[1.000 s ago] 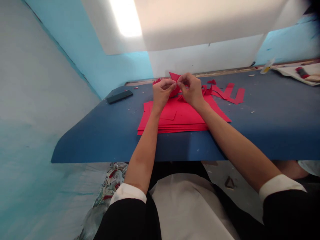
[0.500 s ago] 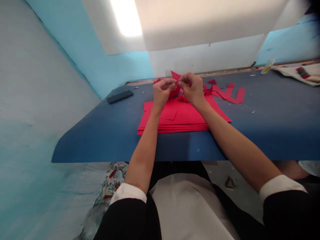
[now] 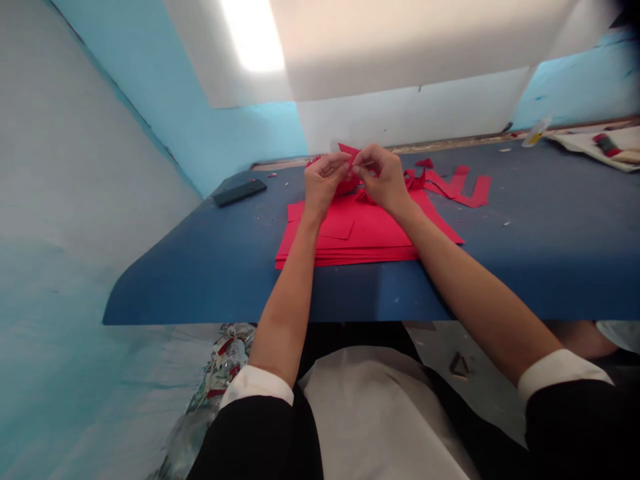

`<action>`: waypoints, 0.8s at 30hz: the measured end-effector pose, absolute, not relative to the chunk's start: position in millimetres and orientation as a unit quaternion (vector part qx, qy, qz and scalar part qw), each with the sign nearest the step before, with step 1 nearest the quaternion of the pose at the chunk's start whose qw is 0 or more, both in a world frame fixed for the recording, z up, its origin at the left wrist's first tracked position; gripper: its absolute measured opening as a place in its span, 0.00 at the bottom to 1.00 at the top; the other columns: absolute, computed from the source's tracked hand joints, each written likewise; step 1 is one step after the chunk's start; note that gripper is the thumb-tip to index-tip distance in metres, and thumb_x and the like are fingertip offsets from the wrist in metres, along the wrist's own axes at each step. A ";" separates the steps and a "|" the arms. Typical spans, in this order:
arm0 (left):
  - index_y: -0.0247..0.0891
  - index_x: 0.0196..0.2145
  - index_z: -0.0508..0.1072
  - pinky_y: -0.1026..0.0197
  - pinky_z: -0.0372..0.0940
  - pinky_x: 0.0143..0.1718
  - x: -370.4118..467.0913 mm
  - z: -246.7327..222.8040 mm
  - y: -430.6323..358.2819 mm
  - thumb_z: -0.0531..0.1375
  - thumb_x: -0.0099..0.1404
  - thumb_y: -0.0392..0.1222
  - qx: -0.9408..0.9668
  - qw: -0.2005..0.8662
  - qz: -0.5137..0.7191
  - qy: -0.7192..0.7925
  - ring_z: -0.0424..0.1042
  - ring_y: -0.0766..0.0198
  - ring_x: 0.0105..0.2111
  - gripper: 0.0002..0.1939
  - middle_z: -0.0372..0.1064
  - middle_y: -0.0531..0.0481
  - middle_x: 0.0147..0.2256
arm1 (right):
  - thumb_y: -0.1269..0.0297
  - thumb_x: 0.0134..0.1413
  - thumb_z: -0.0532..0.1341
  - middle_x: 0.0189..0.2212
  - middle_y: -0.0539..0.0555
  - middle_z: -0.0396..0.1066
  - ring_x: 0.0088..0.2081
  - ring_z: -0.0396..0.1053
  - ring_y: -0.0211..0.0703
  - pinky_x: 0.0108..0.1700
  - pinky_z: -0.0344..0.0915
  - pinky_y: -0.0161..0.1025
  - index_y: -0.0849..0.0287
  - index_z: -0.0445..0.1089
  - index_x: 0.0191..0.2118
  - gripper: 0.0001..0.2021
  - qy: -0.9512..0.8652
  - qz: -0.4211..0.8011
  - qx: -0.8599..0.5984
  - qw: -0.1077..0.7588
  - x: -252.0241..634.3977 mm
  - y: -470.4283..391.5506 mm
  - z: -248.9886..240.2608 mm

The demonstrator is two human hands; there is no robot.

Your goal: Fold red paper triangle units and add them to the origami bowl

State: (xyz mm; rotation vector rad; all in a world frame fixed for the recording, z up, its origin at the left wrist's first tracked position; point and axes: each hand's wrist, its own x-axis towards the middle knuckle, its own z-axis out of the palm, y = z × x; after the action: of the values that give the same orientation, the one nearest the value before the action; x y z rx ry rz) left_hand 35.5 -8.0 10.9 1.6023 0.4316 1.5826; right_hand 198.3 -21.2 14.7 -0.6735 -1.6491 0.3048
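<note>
A: Where do we find the small red paper piece?
B: Near the far edge of the stacked red sheets; our left hand and right hand each pinch it between thumb and fingers, presumably because two grips steady so small a piece.

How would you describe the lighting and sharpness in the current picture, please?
Head view: a glaring bright patch on the pale sheet, soft shadow beside it; head view: a dark blur at the top right corner; head view: the red paper piece between left hand and right hand looks soft, its details unclear.
</note>
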 end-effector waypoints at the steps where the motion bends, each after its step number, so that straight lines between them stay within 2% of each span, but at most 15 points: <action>1: 0.49 0.40 0.81 0.49 0.71 0.46 35.6 10.6 -7.3 0.77 0.56 0.64 0.634 0.413 0.631 0.170 0.73 0.63 0.35 0.22 0.81 0.54 0.37 | 0.47 0.61 0.68 0.34 0.52 0.75 0.36 0.70 0.45 0.43 0.69 0.48 0.50 0.70 0.35 0.14 -0.716 0.131 -0.294 0.619 198.1 -21.9 15.3; 6: 0.48 0.39 0.81 0.48 0.72 0.46 35.8 9.6 -6.9 0.79 0.53 0.62 0.631 0.422 0.632 0.160 0.73 0.61 0.35 0.23 0.81 0.53 0.37 | 0.46 0.63 0.65 0.30 0.50 0.72 0.32 0.68 0.43 0.38 0.66 0.46 0.51 0.69 0.32 0.16 -0.707 0.098 -0.298 0.634 196.1 -27.1 17.5; 9: 0.46 0.39 0.80 0.48 0.72 0.46 35.8 9.7 -7.5 0.80 0.54 0.61 0.630 0.424 0.628 0.172 0.75 0.58 0.38 0.24 0.80 0.51 0.37 | 0.50 0.63 0.66 0.28 0.50 0.71 0.30 0.66 0.41 0.37 0.66 0.45 0.52 0.69 0.31 0.14 -0.700 0.083 -0.301 0.642 194.9 -29.1 17.1; 13: 0.47 0.38 0.81 0.48 0.72 0.45 36.1 10.7 -9.1 0.79 0.52 0.64 0.634 0.414 0.634 0.156 0.74 0.60 0.35 0.25 0.80 0.52 0.36 | 0.56 0.62 0.65 0.27 0.50 0.71 0.29 0.67 0.41 0.35 0.65 0.44 0.53 0.70 0.32 0.10 -0.690 0.079 -0.307 0.650 193.0 -30.8 15.5; 17: 0.49 0.38 0.80 0.49 0.73 0.47 36.7 12.0 -12.1 0.78 0.52 0.66 0.637 0.414 0.628 0.169 0.73 0.61 0.37 0.24 0.80 0.53 0.37 | 0.53 0.63 0.66 0.27 0.50 0.71 0.29 0.68 0.42 0.36 0.66 0.44 0.51 0.69 0.33 0.11 -0.685 0.081 -0.332 0.643 191.9 -31.0 14.5; 20: 0.47 0.38 0.81 0.48 0.73 0.47 36.9 11.8 -13.4 0.78 0.53 0.65 0.637 0.413 0.628 0.170 0.74 0.61 0.37 0.25 0.80 0.52 0.37 | 0.51 0.63 0.67 0.27 0.50 0.71 0.29 0.67 0.42 0.37 0.66 0.44 0.50 0.68 0.33 0.12 -0.682 0.086 -0.345 0.639 191.9 -30.4 13.9; 24: 0.47 0.38 0.81 0.48 0.72 0.49 36.7 10.7 -12.6 0.77 0.59 0.60 0.650 0.387 0.631 0.169 0.76 0.61 0.37 0.19 0.80 0.53 0.36 | 0.52 0.64 0.66 0.27 0.50 0.71 0.29 0.65 0.40 0.36 0.65 0.44 0.52 0.68 0.33 0.12 -0.682 0.084 -0.335 0.644 192.2 -29.7 13.5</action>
State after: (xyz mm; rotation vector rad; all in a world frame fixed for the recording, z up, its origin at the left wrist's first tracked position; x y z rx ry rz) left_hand 36.7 -12.6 10.7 1.6553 0.4306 1.6072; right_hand 192.2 -29.7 13.5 -0.7624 -1.5537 0.1914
